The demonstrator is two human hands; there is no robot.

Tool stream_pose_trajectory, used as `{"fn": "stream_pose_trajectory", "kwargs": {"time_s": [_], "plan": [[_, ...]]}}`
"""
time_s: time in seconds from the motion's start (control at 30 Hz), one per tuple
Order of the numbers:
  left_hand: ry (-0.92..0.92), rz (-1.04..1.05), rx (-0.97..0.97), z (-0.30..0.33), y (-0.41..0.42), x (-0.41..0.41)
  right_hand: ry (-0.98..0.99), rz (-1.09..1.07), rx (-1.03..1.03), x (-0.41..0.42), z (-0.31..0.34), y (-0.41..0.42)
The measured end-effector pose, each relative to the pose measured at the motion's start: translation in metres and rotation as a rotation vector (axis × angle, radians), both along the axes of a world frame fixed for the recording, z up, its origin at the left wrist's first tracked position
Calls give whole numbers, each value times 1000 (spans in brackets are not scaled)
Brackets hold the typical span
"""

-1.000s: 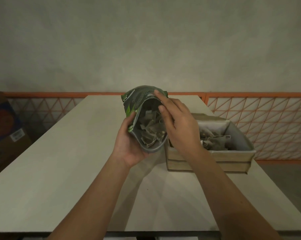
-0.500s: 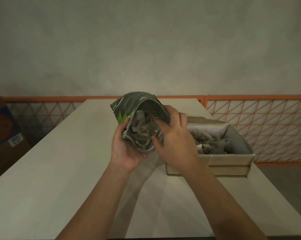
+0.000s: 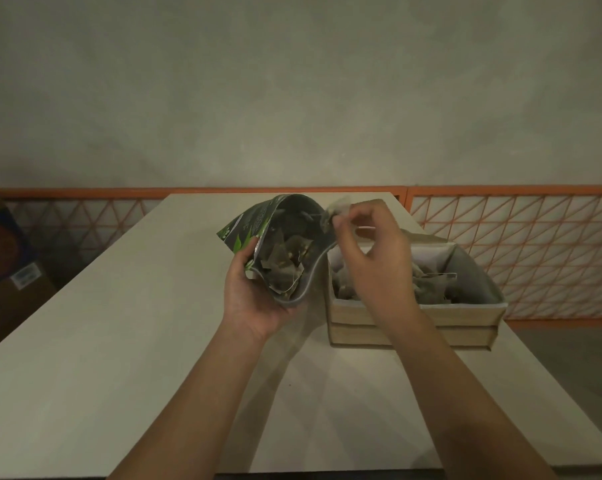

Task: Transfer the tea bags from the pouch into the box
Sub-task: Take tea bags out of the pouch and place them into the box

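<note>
My left hand [image 3: 254,292] grips the bottom of an open green and black pouch [image 3: 258,223], mouth turned toward me, with several tea bags [image 3: 287,261] inside. My right hand [image 3: 372,258] pinches one tea bag [image 3: 337,211] between thumb and fingers, just above the pouch's right rim and over the left end of the box [image 3: 413,320]. The beige box stands on the table to the right of the pouch and holds several tea bags [image 3: 431,282].
The pale table [image 3: 119,341] runs away from me to an orange lattice railing [image 3: 517,244]. A cardboard carton [image 3: 5,265] stands on the floor at the far left. The box sits near the table's right edge.
My right hand, which was reaching into the pouch, has come out and up with one tea bag pinched in it. The pouch has tilted a little left in my left hand.
</note>
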State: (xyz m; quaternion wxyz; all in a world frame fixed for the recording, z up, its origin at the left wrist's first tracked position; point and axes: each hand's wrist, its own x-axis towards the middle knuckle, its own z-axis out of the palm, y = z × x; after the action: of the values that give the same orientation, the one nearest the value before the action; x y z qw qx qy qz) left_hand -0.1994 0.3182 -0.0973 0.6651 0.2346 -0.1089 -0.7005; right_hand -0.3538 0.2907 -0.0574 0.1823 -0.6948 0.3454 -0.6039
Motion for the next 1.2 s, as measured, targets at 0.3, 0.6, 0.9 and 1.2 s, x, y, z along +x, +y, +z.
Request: {"fn": "stream_pose_trajectory", "kwargs": {"time_s": [0.3,0.6,0.9,1.2], "plan": [[79,-21,-4,-3,0,-5,-382,157,-27,-27,30,1],[93,45,-35,-7,-6,-2,-597,68,-71,-45,22,-2],[96,23,-59,-15,-11,-1,423,-92,419,-53,-19,-23],[56,21,-62,-11,-8,-8,288,-147,351,-24,-19,-11]]}}
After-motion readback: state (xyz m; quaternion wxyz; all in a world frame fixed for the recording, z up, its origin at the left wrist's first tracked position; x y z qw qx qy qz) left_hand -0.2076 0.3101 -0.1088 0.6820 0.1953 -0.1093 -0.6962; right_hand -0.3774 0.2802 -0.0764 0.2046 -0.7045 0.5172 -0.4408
